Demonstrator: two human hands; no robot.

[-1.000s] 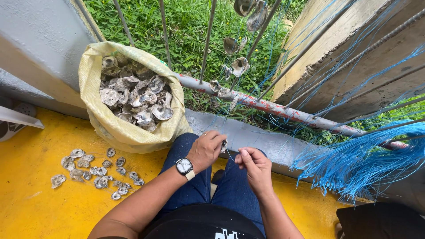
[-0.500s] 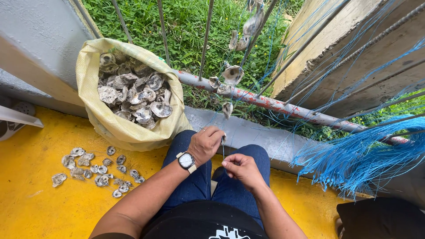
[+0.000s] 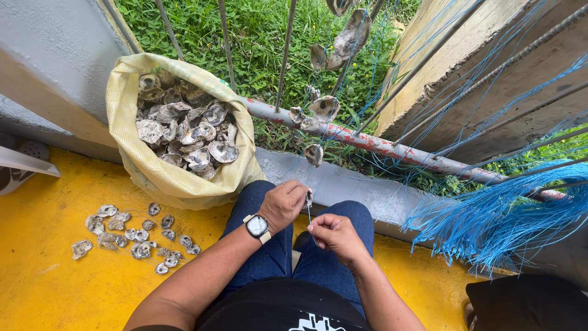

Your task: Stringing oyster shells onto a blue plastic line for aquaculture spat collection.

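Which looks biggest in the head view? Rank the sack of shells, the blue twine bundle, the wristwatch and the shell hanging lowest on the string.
1. sack of shells and blue twine bundle: alike, unranked.
2. hanging shell and wristwatch: close, at different distances, unsure.

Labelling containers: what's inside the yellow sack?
The yellow sack is filled to near its rolled rim with grey-white oyster shells, piled loosely. Only the top layer shows; whatever lies deeper or at the bottom is covered. More shells lie loose on the yellow floor beside it.
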